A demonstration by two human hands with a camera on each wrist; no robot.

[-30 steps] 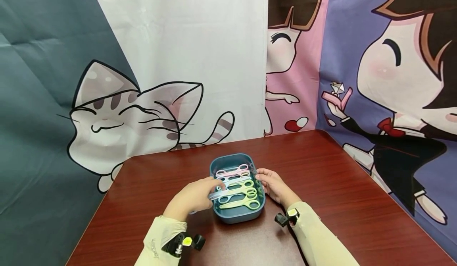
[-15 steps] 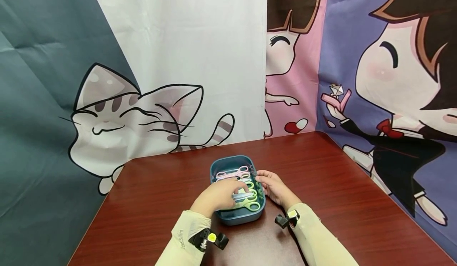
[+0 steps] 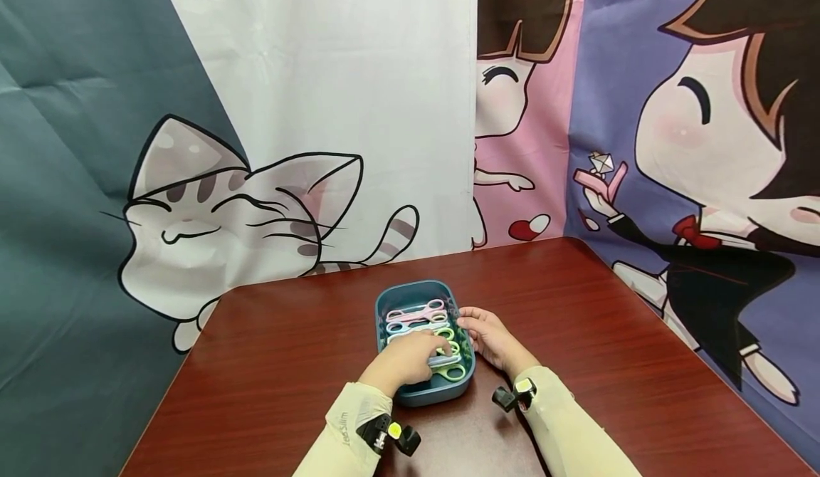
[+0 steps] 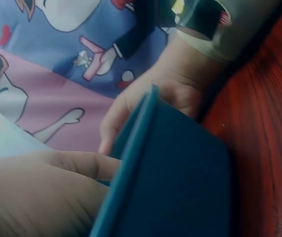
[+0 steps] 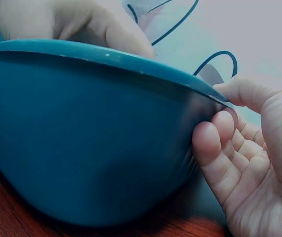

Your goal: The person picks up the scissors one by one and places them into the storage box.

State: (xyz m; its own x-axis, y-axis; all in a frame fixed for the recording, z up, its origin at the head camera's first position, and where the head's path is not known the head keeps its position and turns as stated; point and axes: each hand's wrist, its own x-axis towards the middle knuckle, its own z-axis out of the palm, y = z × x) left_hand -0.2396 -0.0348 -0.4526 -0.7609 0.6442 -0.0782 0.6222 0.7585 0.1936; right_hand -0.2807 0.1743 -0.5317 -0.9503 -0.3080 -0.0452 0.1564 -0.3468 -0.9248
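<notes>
A blue plastic basket (image 3: 430, 396) stands on the table, with several small scissors lying crosswise in it. Pink scissors (image 3: 413, 315) are at its far end, light blue scissors (image 3: 419, 326) come after them, and green-handled scissors (image 3: 453, 373) lie nearer the front. My left hand (image 3: 405, 357) reaches into the basket and holds pale blue scissors (image 3: 445, 360) low over the green ones; its palm and fingers hide most of them. At the right side, my right hand (image 5: 249, 158) pinches the basket's rim, thumb above and fingertips against the outer wall.
The reddish-brown wooden table (image 3: 307, 334) extends around the basket. A cartoon-printed cloth (image 3: 359, 107) hangs behind its far edge. Both wrists carry small black cameras, one on the left sleeve (image 3: 346, 420) and one on the right sleeve (image 3: 564, 413).
My left hand has moved right from the basket's left edge to inside it, bringing the pale blue scissors down among the others. My right hand has stayed on the rim.
</notes>
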